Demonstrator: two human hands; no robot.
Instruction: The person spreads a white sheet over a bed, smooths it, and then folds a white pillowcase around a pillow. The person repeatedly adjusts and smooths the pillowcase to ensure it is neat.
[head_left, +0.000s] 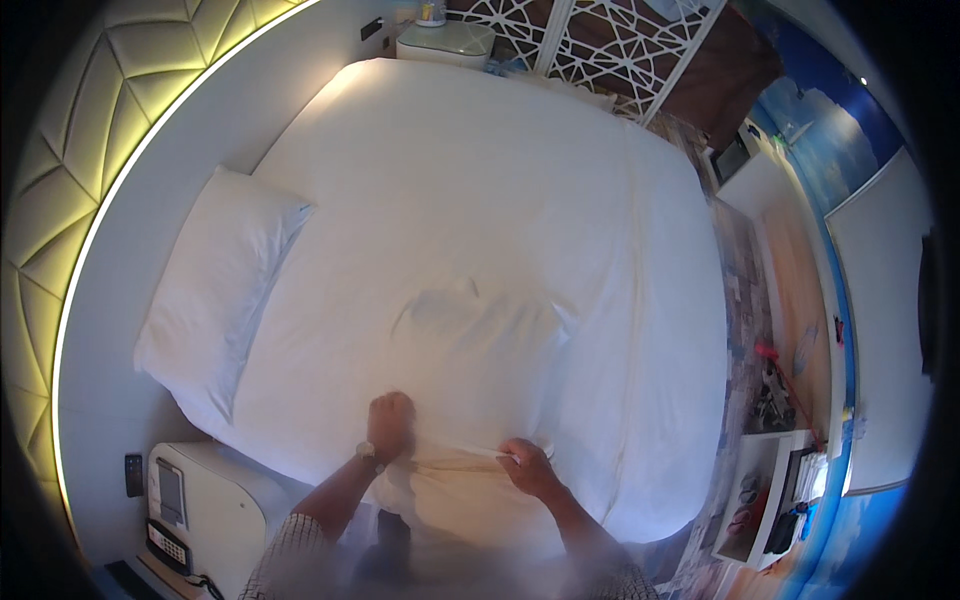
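White bed linen (480, 187) covers the wide bed before me, with creases near its middle. My right hand (529, 466) pinches a folded edge of the white cloth between thumb and fingers, close to the near side of the bed. To its left, my left hand (391, 426), with a wristwatch (365, 450) on the wrist, is curled down at the same cloth; its fingertips are hidden. Between both hands the cloth edge (457, 448) runs nearly straight, and more cloth hangs below it toward my body. A white pillow (225, 292) lies at the head end.
At left stands a white bedside cabinet (214, 480) with a telephone (166, 546). Another nightstand (444, 43) and a white lattice screen (607, 49) are beyond the bed. An open shelf unit (761, 499) holding slippers stands to the right, across a strip of floor (742, 300).
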